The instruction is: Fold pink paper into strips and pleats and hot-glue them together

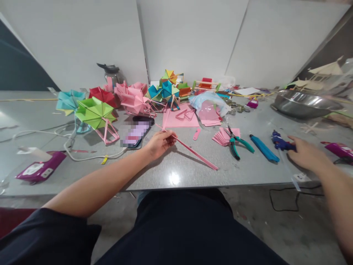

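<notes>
My left hand (162,142), its fingers pinched together, holds a thin pink paper stick (196,154) that slants down to the right over the table. On the right, my right hand (307,152) is slightly blurred, with thumb and fingers around the handle of a blue hot glue gun (281,141). A clear glue stick (289,171) trails from the gun toward the table edge. Left of the gun lie a blue utility knife (264,148), green-handled pliers (234,146) and a fan of pink paper pieces (220,137).
Folded paper wheels on stands, including a green one (95,112) and a pink one (134,99), line the back left. A phone (136,134) and purple power strip (41,167) lie left. Pink sheets (169,119) lie mid-table; a steel bowl (306,103) stands back right.
</notes>
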{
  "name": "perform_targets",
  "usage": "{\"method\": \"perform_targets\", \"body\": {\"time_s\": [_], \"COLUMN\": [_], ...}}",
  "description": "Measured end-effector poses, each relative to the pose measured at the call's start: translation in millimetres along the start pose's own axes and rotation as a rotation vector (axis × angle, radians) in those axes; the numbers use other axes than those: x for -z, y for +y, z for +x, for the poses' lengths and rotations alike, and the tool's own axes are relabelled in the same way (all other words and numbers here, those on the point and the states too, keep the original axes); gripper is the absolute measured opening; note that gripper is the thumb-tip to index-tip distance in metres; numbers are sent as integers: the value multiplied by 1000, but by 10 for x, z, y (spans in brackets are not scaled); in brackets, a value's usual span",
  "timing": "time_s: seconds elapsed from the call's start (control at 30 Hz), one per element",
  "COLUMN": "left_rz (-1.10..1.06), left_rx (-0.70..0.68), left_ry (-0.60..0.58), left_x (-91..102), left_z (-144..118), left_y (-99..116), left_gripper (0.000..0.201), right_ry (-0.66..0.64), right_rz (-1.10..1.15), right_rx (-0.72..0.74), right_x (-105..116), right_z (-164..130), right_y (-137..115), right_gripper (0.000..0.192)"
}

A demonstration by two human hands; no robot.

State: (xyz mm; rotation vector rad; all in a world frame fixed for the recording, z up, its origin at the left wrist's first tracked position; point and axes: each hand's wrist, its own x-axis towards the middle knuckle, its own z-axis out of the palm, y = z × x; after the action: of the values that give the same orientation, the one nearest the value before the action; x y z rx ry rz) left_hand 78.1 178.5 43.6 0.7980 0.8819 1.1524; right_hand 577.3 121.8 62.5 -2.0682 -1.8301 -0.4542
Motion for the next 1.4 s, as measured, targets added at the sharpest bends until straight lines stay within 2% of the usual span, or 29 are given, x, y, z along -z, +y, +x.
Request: {"method": "perform_targets", "body": {"time_s": [0.1,0.17,0.23,0.3,0.37,0.4,0.47,0.53,0.6,0.67,0.73,0.8,0.97,1.2,1.4], "left_rz": [-20,-22,-15,-10,-18,-25,-31,-28,-23,-15,2,20,64,70,81], "left_rx": [-26,-52,-69,-64,-62,-68,-94,-122,-141,-156,-165,-172,-177,-157,-132], "left_ry": [31,32,14,-7,-18,-23,-30,-38,-39,-34,-33,-42,-10,42,34], "left_x": [5,14,27,39,47,49,53,58,66,77,88,98,116,105,59], "left_z": [6,12,23,40,59,68,80,86,86,84,83,87,131,179,125], "left_y": [1,7,17,26,33,35,40,49,63,79,90,90,43,8,36], "left_gripper": [12,13,15,16,20,23,29,31,31,32,34,34,39,28,31], "right_ry": [-130,-129,-101,-127,-231,-306,-445,-487,-567,-647,-633,-600,-610,-713,-738], "right_rz": [161,288,402,573,794,863,853,814,802,870,959,1061,1258,1341,1360], "right_rx": [-77,-154,-229,-291,-280,-214,-23,184,321,455,546,575,530,436,425], "right_x": [-203,-245,-206,-110,11,75,201,301,345,308,194,43,-213,-267,-321], "right_z": [155,279,392,465,470,446,360,264,197,170,168,165,88,40,58], "right_y": [325,472,485,329,9,-200,-682,-1186,-1639,-1995,-2241,-2394,-2516,-2477,-2491], "right_gripper": [39,29,28,38,45,48,58,72,80,81,79,79,79,74,74]}}
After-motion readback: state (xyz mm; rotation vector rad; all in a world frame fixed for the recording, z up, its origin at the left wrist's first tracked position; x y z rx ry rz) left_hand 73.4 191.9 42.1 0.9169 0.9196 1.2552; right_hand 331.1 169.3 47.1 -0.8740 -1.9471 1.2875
